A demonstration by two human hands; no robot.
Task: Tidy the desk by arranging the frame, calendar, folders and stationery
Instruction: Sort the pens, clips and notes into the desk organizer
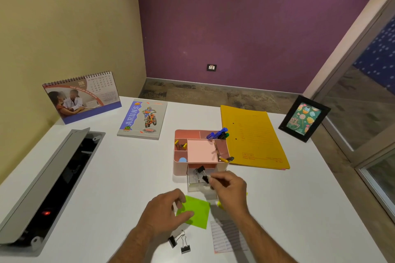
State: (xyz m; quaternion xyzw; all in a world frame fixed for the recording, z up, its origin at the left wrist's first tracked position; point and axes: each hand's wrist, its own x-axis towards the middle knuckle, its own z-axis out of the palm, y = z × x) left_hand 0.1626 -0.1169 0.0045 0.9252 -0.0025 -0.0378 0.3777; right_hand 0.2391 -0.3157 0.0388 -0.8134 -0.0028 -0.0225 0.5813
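A black binder clip point(205, 179) is being pinched by the right hand point(229, 188) over the pink organizer's point(181, 167) open drawer point(197, 186) for dropping in, while green sticky notes point(197, 211) just below are being pinned down by the left hand's point(166, 212) loosely curled fingers.

desk point(299, 209) white | folder point(254, 136) yellow | organizer point(181, 168) pink | sticky pad point(197, 211) green | frame point(304, 118) black, probably

Purple wall point(245, 28) with socket point(211, 67); beige wall point(64, 17); white desk point(106, 177); mottled floor point(213, 94)
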